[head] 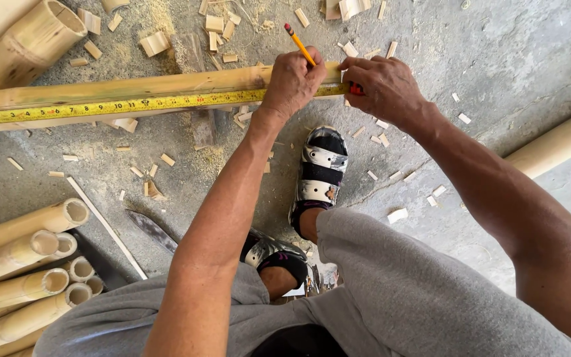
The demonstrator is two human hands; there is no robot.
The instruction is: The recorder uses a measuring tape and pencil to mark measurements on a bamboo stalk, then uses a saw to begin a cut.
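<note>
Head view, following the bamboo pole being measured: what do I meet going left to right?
Yellow tape measure along the bamboo pole → left hand holding a pencil → right hand pinning the tape → another pole.

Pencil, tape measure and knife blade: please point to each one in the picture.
pencil [299, 44], head view, on its yellow shaft.
tape measure [120, 106], head view, on the yellow blade along the pole.
knife blade [153, 229], head view, on the dark metal.
</note>
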